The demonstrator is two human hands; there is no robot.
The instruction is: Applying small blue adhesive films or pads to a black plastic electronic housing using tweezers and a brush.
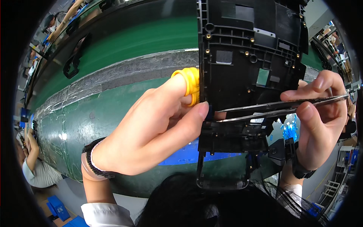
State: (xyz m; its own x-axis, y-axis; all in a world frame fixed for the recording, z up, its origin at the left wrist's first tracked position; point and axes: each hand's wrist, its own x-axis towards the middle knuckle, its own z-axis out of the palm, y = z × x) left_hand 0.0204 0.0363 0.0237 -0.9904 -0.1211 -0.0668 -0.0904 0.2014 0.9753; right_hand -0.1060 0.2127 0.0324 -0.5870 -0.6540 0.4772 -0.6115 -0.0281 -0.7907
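Observation:
A black plastic housing with ribs, brass inserts and cut-out windows is held up in front of me. My left hand grips its left edge, thumb on the near face and yellow finger cots on the fingers bent behind. In my right hand is a pair of metal tweezers, pinched between thumb and fingers. Their slightly parted tips point left across the housing, close to my left thumb. A small dark piece shows by that thumb; its kind is unclear.
Below the housing runs a green work surface with a blue sheet. Beyond a strip wrapped in clear film, a dark handle-shaped part lies on a green belt. A blue bin stands lower left; other people sit around the rim.

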